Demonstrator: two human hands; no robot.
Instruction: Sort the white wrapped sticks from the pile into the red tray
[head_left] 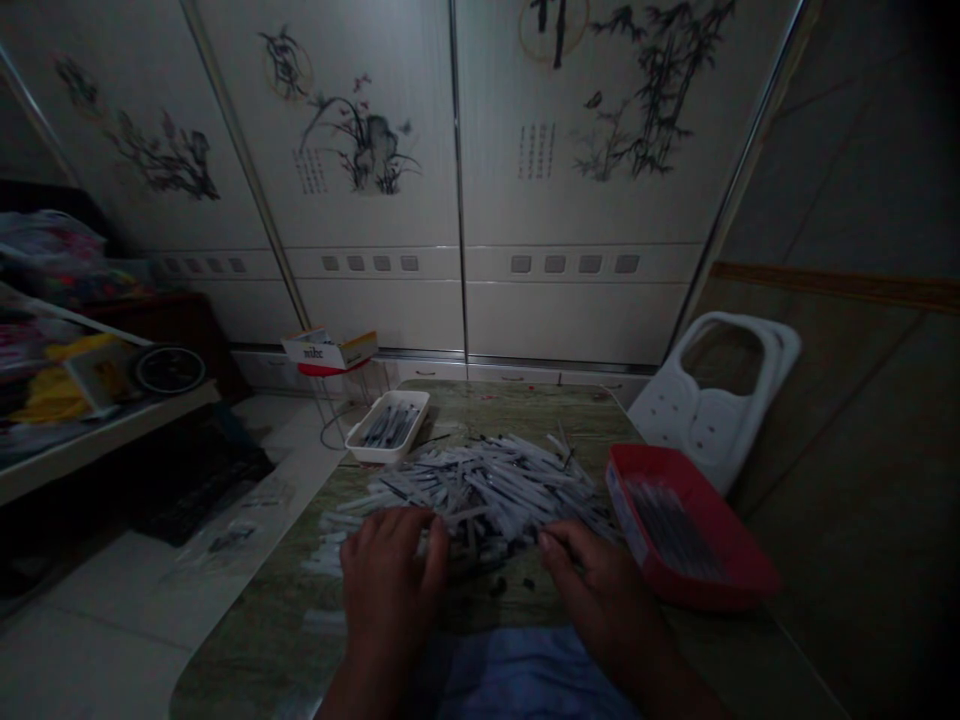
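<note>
Slim, straight, whitish sticks (517, 490) are lying in a loose, crisscrossing heap at the middle of the worktop (255, 640), some showing dark lengths. The person's left hand (394, 560) is resting at the heap's near edge, fingers bent and thumb apart, and is covering part of it; whether its grip is holding a stick, one cannot tell. The right hand (589, 565) is bringing thumb and fingertips close together, anything between them being too dark to tell. The worktop is showing streaky green-brown, with small black bits (499, 585) lying in front. Pale cabinet doors (397, 220) with ink-style plants are standing behind. A white tray (375, 455) and a red basin (697, 592) are holding more slender pieces; a white plastic seat (701, 430) is leaning beyond the basin.
</note>
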